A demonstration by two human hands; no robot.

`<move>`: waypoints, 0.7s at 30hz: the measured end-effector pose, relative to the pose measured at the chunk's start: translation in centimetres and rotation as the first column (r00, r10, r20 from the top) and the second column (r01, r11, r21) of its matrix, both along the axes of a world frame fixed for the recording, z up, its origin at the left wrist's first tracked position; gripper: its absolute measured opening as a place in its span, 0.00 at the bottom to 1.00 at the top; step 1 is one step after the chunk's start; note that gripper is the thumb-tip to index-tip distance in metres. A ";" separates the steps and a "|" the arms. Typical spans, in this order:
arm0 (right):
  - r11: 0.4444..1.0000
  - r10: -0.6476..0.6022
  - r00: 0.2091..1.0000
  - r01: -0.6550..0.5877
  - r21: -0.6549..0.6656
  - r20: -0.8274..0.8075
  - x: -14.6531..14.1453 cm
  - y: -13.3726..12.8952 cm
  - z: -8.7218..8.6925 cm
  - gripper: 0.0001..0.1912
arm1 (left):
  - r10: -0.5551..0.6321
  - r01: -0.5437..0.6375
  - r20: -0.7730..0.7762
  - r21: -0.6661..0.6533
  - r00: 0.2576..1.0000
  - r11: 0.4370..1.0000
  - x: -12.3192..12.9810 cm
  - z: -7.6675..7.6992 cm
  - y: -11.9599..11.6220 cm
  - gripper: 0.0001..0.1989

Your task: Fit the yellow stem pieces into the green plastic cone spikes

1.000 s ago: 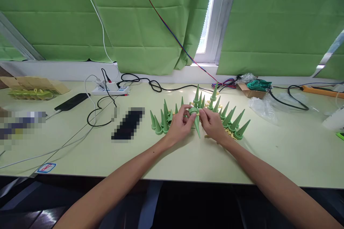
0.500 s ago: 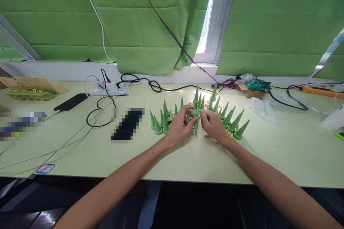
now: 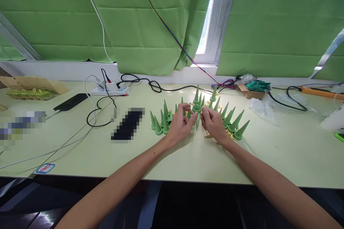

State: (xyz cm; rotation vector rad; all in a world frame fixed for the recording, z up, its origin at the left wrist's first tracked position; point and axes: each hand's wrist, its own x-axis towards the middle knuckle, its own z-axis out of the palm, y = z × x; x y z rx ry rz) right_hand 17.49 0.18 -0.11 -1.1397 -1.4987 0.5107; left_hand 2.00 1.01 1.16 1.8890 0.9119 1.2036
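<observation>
Held cone: between both hands, open ringed end up, point down; can't tell if the tip touches the table.
Left hand: thumb and fingers pinching the cone's collar from its left side.
Right hand: thumb and forefinger pinching at the collar's right edge; exact contact partly hidden by the fingers.
Crowding: left cones just beside left hand; rear cones right behind the fingertips; right cones just beyond right hand, several leaning. Hands block the middle of the group.
Yellow bits: small pieces under and beside right hand, partly covered by it.
Left of left hand: pixelated dark item near; black phone and power strip farther off, with looped cords between.
Behind hands: black cable snaking along the back edge, then green blinds.
Right of right hand, further back: small cardboard box with green bag on it, clear plastic bag in front.
Cone build: matte green, looks like molded plastic; slim taper, wide round collar, ridged inside.
Other textures: table smooth, pale, slightly glossy; clear bag thin and crumpled; green bag wrinkled, shiny; blinds flat fabric with horizontal creases; box plain brown board.
</observation>
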 end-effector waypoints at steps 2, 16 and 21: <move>1.000 0.005 1.000 -0.005 0.009 -0.024 0.0 0.0 -0.1 0.24 | 0.008 -0.007 0.034 -0.018 0.999 1.000 -0.1 0.1 0.1 0.16; 0.997 0.064 0.992 -0.069 0.036 0.106 0.1 -0.6 -0.2 0.22 | -0.242 0.248 0.064 -0.362 0.968 0.899 -0.4 -0.2 1.0 0.36; 0.996 0.065 0.993 -0.070 0.051 0.103 0.2 -0.5 -0.2 0.21 | -0.276 0.277 0.054 -0.346 0.960 0.896 -0.6 -0.1 0.9 0.33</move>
